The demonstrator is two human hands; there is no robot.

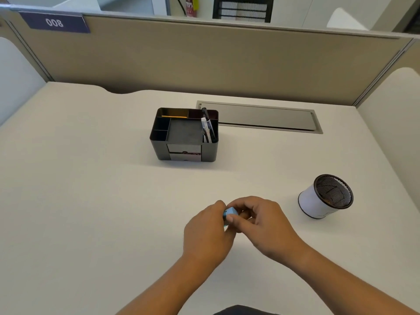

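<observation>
Both hands meet over the middle of the white desk (91, 201) around a small light-blue block (230, 212). My left hand (205, 233) grips it from the left with curled fingers. My right hand (266, 226) pinches it from the right, thumb on its near face. Most of the block is hidden by the fingers. A black desk organizer (184, 135) stands further back, with markers (208, 127) upright in its right compartment and a yellow pencil (173, 116) lying in its rear slot.
A mesh pen cup (325, 197) with a white sleeve leans at the right. A grey cable-tray lid (261, 117) is set into the desk behind the organizer. Beige partition walls (204, 60) enclose the desk at the back and sides.
</observation>
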